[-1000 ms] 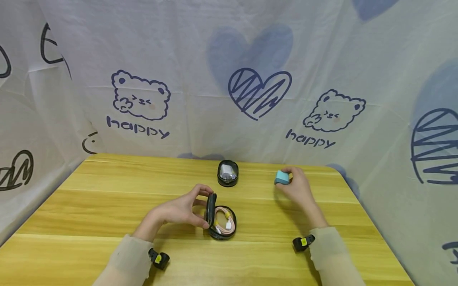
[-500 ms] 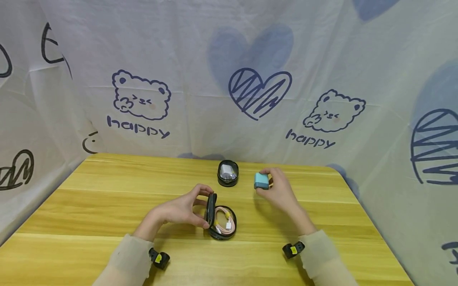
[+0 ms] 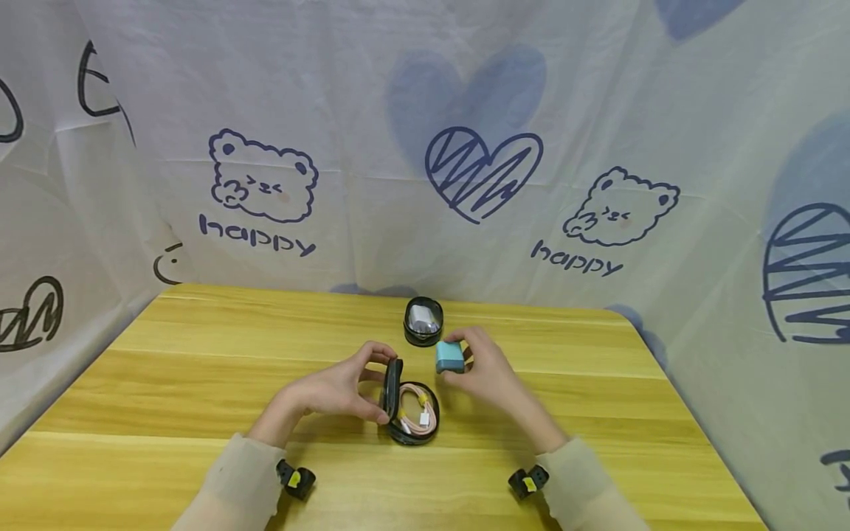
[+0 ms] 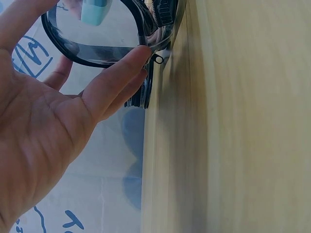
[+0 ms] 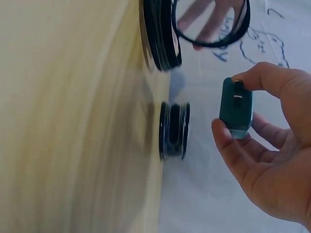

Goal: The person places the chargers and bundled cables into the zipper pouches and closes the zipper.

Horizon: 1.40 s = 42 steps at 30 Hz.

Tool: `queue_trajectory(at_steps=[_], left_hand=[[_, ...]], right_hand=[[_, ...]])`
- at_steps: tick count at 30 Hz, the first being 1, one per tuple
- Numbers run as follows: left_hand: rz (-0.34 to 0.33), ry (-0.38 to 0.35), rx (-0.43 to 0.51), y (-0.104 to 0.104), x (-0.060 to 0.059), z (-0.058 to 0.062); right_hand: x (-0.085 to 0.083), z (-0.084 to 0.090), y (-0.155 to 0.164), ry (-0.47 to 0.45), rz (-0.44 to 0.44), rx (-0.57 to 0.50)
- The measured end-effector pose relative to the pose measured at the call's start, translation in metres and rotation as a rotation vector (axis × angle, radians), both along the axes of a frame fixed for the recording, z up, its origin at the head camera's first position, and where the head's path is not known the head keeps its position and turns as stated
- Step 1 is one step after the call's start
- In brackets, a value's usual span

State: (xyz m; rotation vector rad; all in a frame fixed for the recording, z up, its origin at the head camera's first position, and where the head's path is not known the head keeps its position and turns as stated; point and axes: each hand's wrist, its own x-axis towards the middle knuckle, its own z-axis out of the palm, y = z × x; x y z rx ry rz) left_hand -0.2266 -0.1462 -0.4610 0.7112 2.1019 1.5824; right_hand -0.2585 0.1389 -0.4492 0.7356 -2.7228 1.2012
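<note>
Head view: The left hand (image 3: 332, 391) grips the raised lid (image 3: 392, 389) of a round black case (image 3: 415, 420) between thumb and curled fingers, holding the lid upright on its edge. The case lies open on the desk (image 3: 199, 369) just in front of the person, with a coiled pink cable (image 3: 418, 413) inside it. The right hand (image 3: 481, 372) pinches a small blue charger block (image 3: 449, 357) between thumb and fingertips, just above and to the right of the open case and clear of the desk. A second round black case (image 3: 423, 321) sits farther back on the desk, near the block, with a pale item inside. A small black clip with a yellow tag is worn at each wrist. A white cloth (image 3: 425, 147) printed with bears, hearts and the word "happy" surrounds the desk.

Left wrist view: The left hand (image 4: 53, 121) shows its palm; its fingers (image 4: 121, 73) curl round the black rim of the clear lid (image 4: 112, 34). The blue charger block (image 4: 96, 10) appears through the lid. The desk (image 4: 233, 121) fills the right side.

Right wrist view: The right hand (image 5: 272, 160) clamps the blue charger block (image 5: 236, 108) between thumb and fingers, prongs toward the camera. The second round black case (image 5: 174, 130) stands on the desk (image 5: 73, 121) near the block. The lid (image 5: 211, 24) and its case (image 5: 160, 34) are beyond, the other hand's fingers visible through the clear lid.
</note>
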Motion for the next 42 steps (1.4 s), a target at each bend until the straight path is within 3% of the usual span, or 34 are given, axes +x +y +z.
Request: queue_trajectory(at_steps=[6,12,22,35,42], left_hand=[[-0.006,-0.002,-0.01,0.0,0.0,0.001],[-0.013,-0.006,-0.015,0.0,0.001,0.002],[-0.023,-0.002,-0.001,0.001,0.0,0.002],[-0.02,-0.002,-0.009,0.002,0.0,0.001],[0.011,0.041,-0.064,0.005,0.002,0.003]], right_hand=[[0.014,-0.004,-0.014,-0.052,0.125,0.005],[0.021,-0.011,-0.022,-0.102,0.234,0.078],[0.024,-0.014,-0.025,-0.063,0.292,0.214],[0.02,-0.017,-0.023,-0.123,0.318,0.195],[0.02,-0.016,-0.024,-0.112,0.314,0.21]])
